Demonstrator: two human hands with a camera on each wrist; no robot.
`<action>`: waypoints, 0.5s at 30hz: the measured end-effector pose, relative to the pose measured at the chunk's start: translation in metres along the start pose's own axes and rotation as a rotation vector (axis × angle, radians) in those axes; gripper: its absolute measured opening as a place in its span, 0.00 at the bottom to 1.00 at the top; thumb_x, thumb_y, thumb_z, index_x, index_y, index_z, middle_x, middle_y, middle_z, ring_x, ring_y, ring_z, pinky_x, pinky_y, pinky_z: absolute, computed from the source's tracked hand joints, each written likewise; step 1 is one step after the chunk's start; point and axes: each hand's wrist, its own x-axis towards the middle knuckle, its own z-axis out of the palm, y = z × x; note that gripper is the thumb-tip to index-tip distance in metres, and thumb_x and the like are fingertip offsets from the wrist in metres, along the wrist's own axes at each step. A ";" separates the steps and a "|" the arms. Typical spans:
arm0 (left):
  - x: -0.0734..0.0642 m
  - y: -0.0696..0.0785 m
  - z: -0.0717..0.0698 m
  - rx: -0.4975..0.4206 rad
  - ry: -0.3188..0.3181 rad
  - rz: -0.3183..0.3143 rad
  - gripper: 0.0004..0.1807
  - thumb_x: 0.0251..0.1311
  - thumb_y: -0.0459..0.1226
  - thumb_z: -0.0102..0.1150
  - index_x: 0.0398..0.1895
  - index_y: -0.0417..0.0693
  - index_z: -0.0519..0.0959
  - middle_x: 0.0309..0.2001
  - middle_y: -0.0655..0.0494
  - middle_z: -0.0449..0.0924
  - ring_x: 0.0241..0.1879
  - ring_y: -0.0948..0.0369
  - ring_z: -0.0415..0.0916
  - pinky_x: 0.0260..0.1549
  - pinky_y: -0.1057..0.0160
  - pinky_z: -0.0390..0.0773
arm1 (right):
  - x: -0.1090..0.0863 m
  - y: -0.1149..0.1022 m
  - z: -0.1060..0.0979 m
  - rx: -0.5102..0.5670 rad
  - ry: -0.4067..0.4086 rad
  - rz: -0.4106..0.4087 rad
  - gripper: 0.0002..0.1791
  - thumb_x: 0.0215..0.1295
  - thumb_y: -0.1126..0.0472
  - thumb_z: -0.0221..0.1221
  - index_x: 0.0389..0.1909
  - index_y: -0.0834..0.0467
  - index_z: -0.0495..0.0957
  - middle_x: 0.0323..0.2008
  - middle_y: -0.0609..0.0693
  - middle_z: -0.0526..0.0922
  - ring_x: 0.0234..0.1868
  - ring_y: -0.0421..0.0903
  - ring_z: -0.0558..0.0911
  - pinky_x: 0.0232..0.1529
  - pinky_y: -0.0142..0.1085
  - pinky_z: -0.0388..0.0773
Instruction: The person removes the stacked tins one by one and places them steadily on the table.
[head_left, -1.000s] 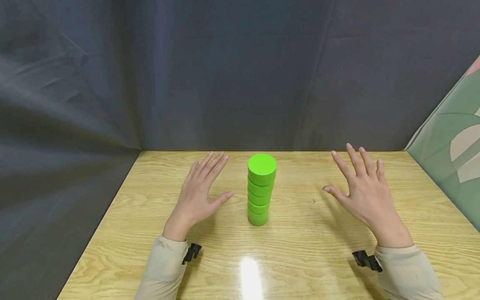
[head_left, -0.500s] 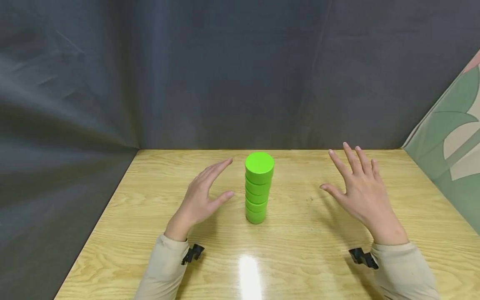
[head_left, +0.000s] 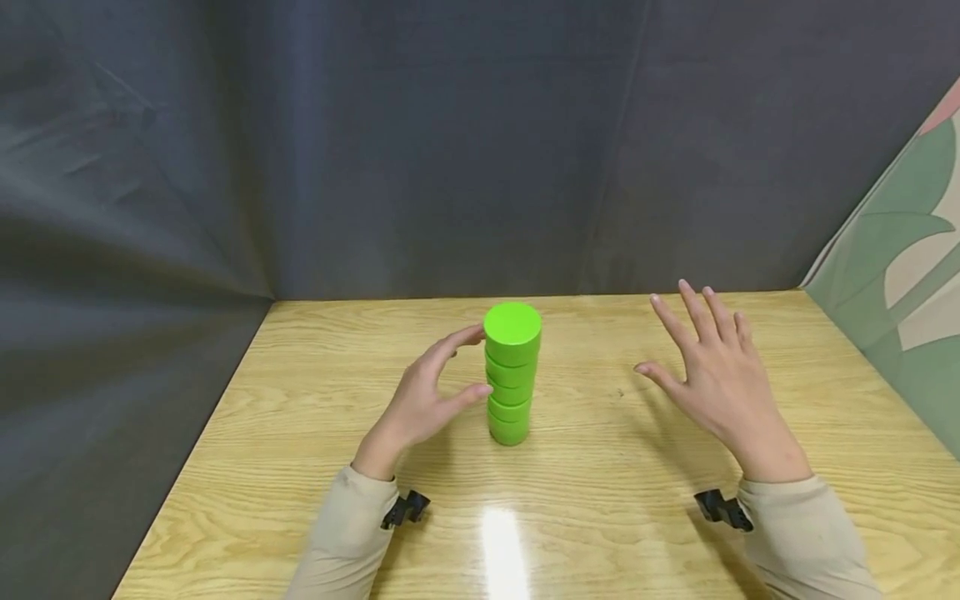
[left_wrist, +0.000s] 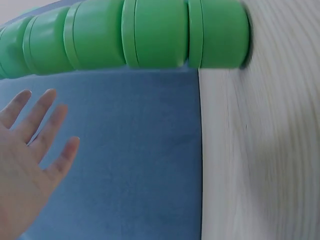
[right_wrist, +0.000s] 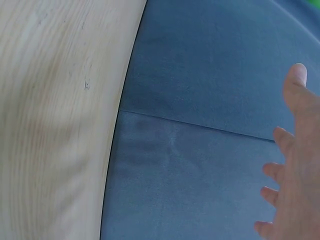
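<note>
Left wrist view shows the unclenched left hand (left_wrist: 22, 175) apart from the green stack (left_wrist: 100, 37); head view adds the spread, empty right hand (head_left: 716, 383).

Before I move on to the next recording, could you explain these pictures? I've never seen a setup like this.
There's no robot here: these are one person's bare hands. The wide picture comes from a camera on the head, looking forward and down. The other two come from a camera on each wrist, so the table runs sideways in them.

On the table stands an upright stack of round green pieces, with a dark cloth behind. The left hand is right beside the stack; from the head its thumb overlaps the stack's edge, but the left wrist view shows fingers apart from it. The right hand is spread open, well away from the stack. Neither hand appears to hold anything.
</note>
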 end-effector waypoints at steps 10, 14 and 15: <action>0.009 0.007 0.015 -0.043 0.021 -0.050 0.42 0.58 0.59 0.65 0.71 0.54 0.66 0.63 0.57 0.73 0.63 0.59 0.68 0.62 0.47 0.67 | -0.001 0.000 0.002 0.002 -0.006 -0.012 0.46 0.66 0.35 0.57 0.78 0.48 0.53 0.77 0.59 0.47 0.76 0.62 0.45 0.71 0.63 0.38; 0.011 0.011 0.018 -0.040 0.042 -0.061 0.44 0.54 0.66 0.63 0.70 0.55 0.67 0.63 0.59 0.73 0.63 0.60 0.69 0.61 0.47 0.68 | 0.000 -0.001 0.002 0.002 -0.005 -0.018 0.45 0.66 0.35 0.57 0.78 0.49 0.53 0.78 0.58 0.47 0.76 0.61 0.45 0.71 0.63 0.39; 0.011 0.011 0.018 -0.036 0.046 -0.063 0.43 0.54 0.65 0.64 0.70 0.56 0.67 0.62 0.60 0.74 0.63 0.60 0.69 0.60 0.47 0.68 | 0.000 -0.002 0.002 0.002 -0.003 -0.020 0.45 0.66 0.35 0.57 0.78 0.48 0.53 0.78 0.58 0.47 0.76 0.61 0.45 0.71 0.63 0.39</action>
